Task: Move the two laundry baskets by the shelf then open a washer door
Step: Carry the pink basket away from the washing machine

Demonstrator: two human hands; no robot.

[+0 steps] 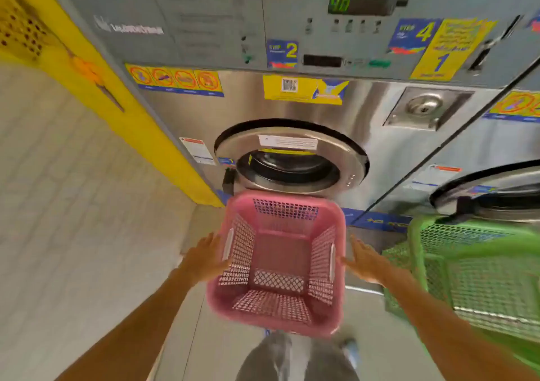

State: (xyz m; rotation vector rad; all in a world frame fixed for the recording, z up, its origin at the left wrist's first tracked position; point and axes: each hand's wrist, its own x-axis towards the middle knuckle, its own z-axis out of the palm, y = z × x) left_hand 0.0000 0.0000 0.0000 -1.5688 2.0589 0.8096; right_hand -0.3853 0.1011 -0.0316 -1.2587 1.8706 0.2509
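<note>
A laundromat's steel washers line the wall. The pink basket [277,263] stands before the shut washer door [289,158]; left hand [204,259] and right hand [365,261] flank it, fingers spread, gripping nothing. Lifted carelessly, it might strike the green basket [473,275] alongside.

grey floor [187,345] bears pink basket [277,307], green basket [482,278].

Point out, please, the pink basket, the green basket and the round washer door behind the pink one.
pink basket [282,253]: head view, on its solid inner floor.
green basket [479,278]: head view, on its mesh side wall.
washer door [349,158]: head view, on the steel ring at its right.
</note>
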